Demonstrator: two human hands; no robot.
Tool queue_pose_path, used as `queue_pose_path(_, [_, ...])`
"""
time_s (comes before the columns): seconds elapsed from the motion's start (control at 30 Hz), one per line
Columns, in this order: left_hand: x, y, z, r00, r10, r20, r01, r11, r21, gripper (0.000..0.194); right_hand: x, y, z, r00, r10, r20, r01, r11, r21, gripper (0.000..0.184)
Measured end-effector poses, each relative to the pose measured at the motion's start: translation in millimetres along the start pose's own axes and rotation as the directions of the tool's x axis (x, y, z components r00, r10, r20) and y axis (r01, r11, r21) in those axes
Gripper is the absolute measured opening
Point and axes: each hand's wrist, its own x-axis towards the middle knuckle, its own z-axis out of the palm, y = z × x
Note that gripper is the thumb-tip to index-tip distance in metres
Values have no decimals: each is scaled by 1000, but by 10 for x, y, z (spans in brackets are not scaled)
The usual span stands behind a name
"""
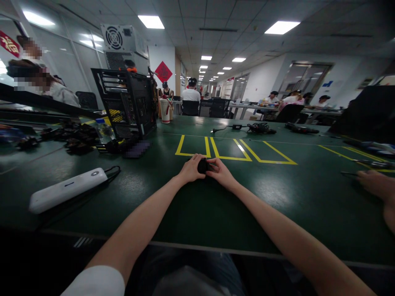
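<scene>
White power strip [69, 190], open black computer case [125, 102], paper cup [166, 111]

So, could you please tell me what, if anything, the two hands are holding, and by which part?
The left hand and right hand grip a small black rounded object by its opposite sides.

Rectangular ceiling panels [151, 22] are glowing overhead; red diamond decoration [163, 72] is hanging on a white pillar [153, 54], upper left of centre; glass partitions [66, 45] are lining the upper left.
</scene>
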Motion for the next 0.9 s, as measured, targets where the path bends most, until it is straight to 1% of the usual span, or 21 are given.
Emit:
queue_pose_path(0.1, [1, 17, -11, 1000, -14, 1, 14, 1000, -10, 59, -20, -33, 6, 1000, 14, -8, -14, 1000, 3, 29])
queue_pose_path(0.17, [3, 29, -19, 1000, -21, 3, 21, 1000, -19, 59, -26, -42, 3, 1000, -3, -17, 3, 1000, -25, 27])
queue_pose_path(0.37, [8, 54, -43, 999, -40, 16, 40, 999, -13, 59, -19, -9, 13, 998, -63, -5, 62, 987, -150, 41])
queue_pose_path(0.5, [14, 49, -47, 999, -41, 23, 41, 999, -3, 58, -20, 5, 28, 994, -107, -21, 99, 968, -231, 40])
queue_pose_path(0.67, [29, 39, -36, 999, -46, 15, 46, 999, -11, 57, -32, -26, 40, 989, -145, -9, 138, 953, -271, 38])
queue_pose_path(0.8, [33, 35, -29, 999, -52, 14, 52, 999, -8, 56, -43, -27, 19, 977, -210, -30, 181, 900, -396, 36])
queue_pose_path(0.9, [35, 22, -32, 999, -50, 7, 50, 999, -3, 56, -50, 9, -24, 982, -189, -25, 155, 866, -475, 41])
